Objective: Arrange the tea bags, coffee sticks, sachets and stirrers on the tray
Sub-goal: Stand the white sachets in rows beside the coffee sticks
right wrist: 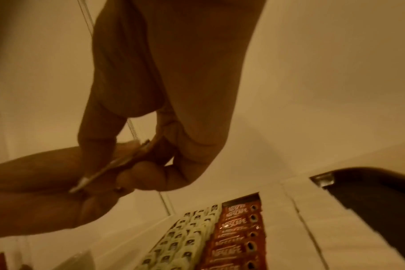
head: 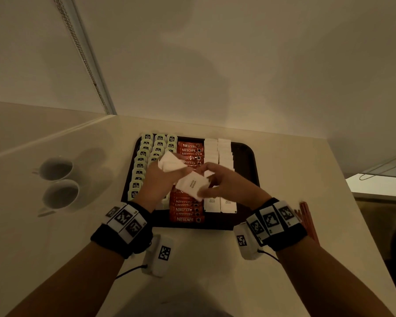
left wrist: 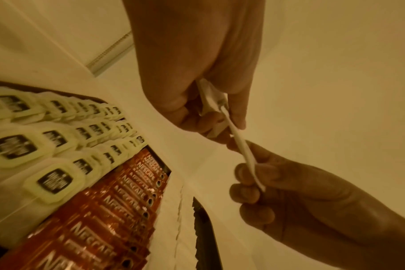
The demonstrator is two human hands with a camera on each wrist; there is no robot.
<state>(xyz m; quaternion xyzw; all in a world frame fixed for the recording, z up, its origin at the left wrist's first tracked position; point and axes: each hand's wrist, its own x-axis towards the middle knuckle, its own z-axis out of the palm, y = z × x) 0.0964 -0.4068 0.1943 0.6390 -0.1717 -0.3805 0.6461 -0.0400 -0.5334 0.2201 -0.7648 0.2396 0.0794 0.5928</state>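
Left hand [head: 160,179] clutching a small bunch of white paper sachets [head: 172,162], right hand [head: 217,181] pinching one flat white sugar sachet [head: 192,185] pulled off that bunch, both up over the middle of the dark rectangular tray [head: 249,156]. Already lined up on the tray: pale green tea bags [head: 144,154] on the left, red Nescafe coffee sticks [head: 188,209] down the centre, white sugar sachet rows [head: 217,152] on the right. Red stirrers [head: 306,216] off the tray, right side of the counter. Two white cups [head: 60,181] sitting far left.

Dim warm yellowish light, soft shadows on the wall, wide-angle edge distortion, blurred, noisy wrist views
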